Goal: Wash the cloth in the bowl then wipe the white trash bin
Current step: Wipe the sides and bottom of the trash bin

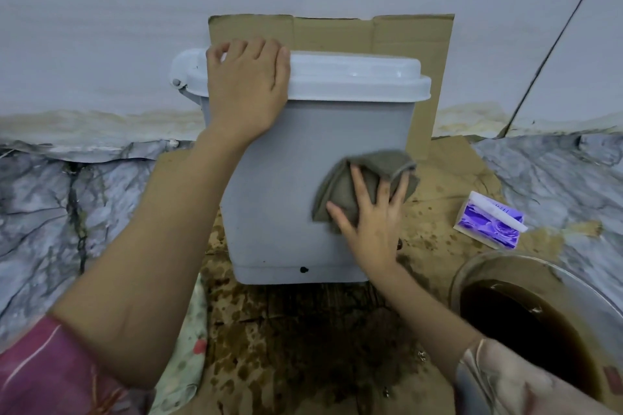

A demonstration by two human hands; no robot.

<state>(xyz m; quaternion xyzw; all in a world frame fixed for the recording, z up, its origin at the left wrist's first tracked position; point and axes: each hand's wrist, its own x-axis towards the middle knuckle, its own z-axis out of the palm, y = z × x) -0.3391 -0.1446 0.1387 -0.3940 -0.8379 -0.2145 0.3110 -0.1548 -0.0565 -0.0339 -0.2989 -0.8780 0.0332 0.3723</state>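
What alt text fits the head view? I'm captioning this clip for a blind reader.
A right hand presses a grey-brown cloth flat against the front of a white plastic trash bin, while the left hand steadies its closed lid. The bin stands on stained cardboard, with a clear bowl of brown water at lower right.

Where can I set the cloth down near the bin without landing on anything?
Bare wet brown cardboard lies in front of the white trash bin, between both forearms. It is crowded on the right: glass bowl of brown water, purple-and-white box.
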